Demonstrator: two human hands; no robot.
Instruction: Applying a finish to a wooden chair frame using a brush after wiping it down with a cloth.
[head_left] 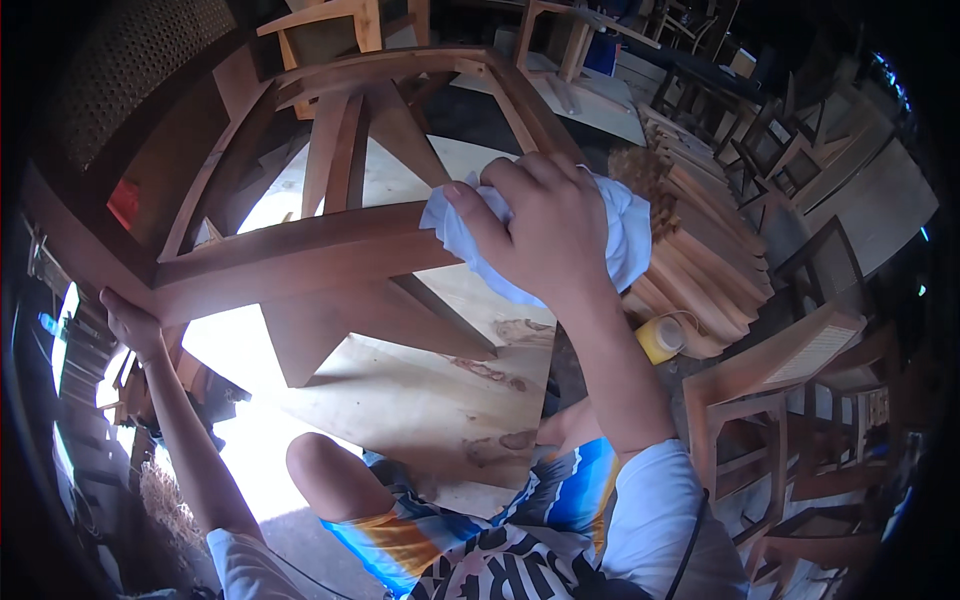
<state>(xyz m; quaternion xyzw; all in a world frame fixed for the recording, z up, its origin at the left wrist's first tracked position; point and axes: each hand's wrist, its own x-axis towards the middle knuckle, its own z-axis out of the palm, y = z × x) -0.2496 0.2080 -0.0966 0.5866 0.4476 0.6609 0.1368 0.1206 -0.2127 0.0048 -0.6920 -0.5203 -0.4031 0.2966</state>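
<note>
A brown wooden chair frame (pixel 290 255) with a woven cane panel (pixel 150 80) at the upper left stands over a pale plywood board (pixel 430 390). My right hand (pixel 530 220) presses a white crumpled cloth (pixel 625 235) onto the right end of the frame's near rail, fingers bent around the cloth. At the left corner of that rail, my left hand (pixel 135 325) grips the frame from the side. Beneath the rail, angled wooden base pieces rest over the board.
Stacked timber pieces (pixel 705 250) lie to the right, with a yellow container (pixel 660 340) beside them. More chair frames stand at the lower right (pixel 740 400) and back (pixel 570 50). A partly hidden person in blue (pixel 605 50) is at the top. My bare knees are below.
</note>
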